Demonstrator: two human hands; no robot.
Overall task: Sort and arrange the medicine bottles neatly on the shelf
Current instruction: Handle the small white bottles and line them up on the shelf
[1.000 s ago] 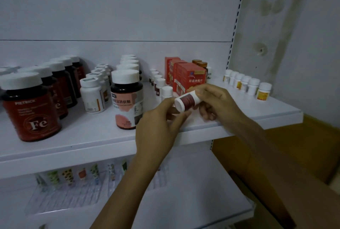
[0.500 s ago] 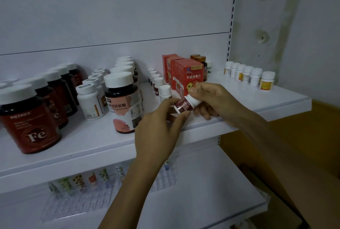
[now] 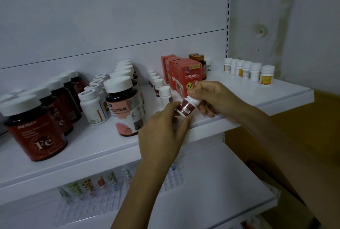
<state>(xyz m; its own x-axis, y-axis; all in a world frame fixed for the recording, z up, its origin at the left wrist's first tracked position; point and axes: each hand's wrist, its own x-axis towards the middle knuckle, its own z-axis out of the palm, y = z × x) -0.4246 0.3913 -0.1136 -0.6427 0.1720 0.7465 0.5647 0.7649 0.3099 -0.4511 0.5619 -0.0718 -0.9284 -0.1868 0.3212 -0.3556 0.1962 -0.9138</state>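
Looking mostly sorted: white metal shelf [image 3: 239, 96] holds big dark-red white-capped jars [image 3: 36, 133] in files at left, red cardboard boxes [image 3: 185, 78] mid, small white yellow-labelled bottles [image 3: 254, 71] lined up right. Left hand [image 3: 161, 129] pinches the base and right hand [image 3: 213, 98] curls round the cap of one small white maroon-labelled plastic bottle [image 3: 185, 107], tilted, over the shelf's front edge. Left to do, my guess: stand it fronting the matching small-bottle file [image 3: 165, 94] just behind.

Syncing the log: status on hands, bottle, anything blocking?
Left hand, right hand both grip small white plastic bottle with dark red label, tilted above white shelf's front edge. Row of matching bottles just behind; red cardboard box close.
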